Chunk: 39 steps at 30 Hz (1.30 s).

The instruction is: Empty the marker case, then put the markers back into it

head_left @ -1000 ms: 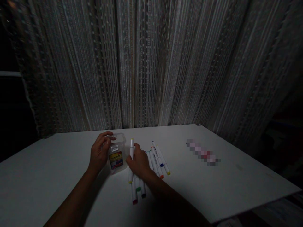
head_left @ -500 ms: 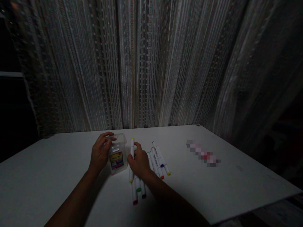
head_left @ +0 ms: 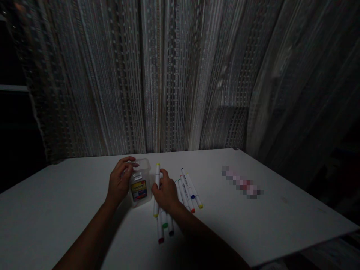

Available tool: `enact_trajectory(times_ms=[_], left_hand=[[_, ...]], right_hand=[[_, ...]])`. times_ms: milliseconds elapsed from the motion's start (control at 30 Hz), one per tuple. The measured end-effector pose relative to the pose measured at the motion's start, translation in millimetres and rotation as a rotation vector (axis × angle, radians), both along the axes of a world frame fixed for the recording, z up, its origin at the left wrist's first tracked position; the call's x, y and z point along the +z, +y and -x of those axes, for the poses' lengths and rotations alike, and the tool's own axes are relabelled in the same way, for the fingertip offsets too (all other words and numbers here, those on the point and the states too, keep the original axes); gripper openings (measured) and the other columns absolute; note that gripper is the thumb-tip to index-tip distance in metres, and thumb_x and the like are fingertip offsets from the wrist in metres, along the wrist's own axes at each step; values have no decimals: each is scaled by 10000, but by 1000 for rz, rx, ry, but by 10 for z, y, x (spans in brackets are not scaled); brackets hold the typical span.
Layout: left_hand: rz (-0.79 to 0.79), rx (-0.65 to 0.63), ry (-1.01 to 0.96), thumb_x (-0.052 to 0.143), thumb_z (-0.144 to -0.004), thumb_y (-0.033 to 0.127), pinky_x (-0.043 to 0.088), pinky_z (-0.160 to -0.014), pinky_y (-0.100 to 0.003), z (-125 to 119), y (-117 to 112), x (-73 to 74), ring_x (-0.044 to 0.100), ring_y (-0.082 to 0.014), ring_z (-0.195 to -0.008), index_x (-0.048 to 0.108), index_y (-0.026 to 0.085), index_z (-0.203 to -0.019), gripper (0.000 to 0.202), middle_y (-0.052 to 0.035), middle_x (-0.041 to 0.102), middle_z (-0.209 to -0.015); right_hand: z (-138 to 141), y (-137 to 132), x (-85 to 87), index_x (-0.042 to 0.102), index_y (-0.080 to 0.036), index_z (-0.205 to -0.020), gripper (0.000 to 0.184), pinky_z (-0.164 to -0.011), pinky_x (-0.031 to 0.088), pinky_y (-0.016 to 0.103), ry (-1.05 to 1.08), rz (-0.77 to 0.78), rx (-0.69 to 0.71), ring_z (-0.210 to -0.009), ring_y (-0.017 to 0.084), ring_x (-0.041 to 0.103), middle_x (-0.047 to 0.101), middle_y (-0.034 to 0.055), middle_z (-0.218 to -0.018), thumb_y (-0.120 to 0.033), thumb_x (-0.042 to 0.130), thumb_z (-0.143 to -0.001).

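Observation:
My left hand point(head_left: 119, 183) is wrapped round the left side of a clear plastic box point(head_left: 140, 183) with a yellow and red label, standing on the white table point(head_left: 70, 202). Fingers of my right hand point(head_left: 165, 191) pinch a white marker with yellow caps point(head_left: 156, 180), held right beside the box. Under and below this hand lie three more white markers point(head_left: 164, 227) with red, green and dark caps. Several others point(head_left: 189, 189) lie in a row just to the right, with orange, blue and yellow caps.
A striped grey curtain point(head_left: 174, 75) hangs close behind the table. A blurred pinkish patch point(head_left: 242, 183) lies on the table to the right. The table's right front edge point(head_left: 309, 243) runs diagonally, with darkness beyond. The scene is dimly lit.
My right hand has shifted slightly with the yellow-capped marker, turning it a bit more upright beside the box. My left hand and the box stay put.

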<state>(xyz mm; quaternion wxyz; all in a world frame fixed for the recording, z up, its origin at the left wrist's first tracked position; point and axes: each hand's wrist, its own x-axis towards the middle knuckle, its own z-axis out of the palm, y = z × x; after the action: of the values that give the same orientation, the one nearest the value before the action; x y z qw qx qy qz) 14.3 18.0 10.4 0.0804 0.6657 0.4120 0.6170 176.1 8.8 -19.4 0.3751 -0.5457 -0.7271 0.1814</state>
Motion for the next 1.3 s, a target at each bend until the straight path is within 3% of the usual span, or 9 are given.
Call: enact_trajectory(times_ms=[733,1300], left_hand=[[-1,-7,-3,400,-832,391,443,-741,-300,3,18,-10,516,-205,-955,607,160,-757,318,-62,520,-1026],[0,1,6,396,-834,385,434,-746,-304,-16,2,13,519,-196,-930,599,161,-744,315,-59,520,-1024]], right_hand=[[11,33,-43,415,-197,-1136,436,-471,303,217,155,-94,23,-484,126,489,606,-41,-623,-186,471,-705],[17,51,-73,473,-201,-1075,359,-474,322,213,143,-88,18,-510,126,525,650,-14,-688,-180,489,-717]])
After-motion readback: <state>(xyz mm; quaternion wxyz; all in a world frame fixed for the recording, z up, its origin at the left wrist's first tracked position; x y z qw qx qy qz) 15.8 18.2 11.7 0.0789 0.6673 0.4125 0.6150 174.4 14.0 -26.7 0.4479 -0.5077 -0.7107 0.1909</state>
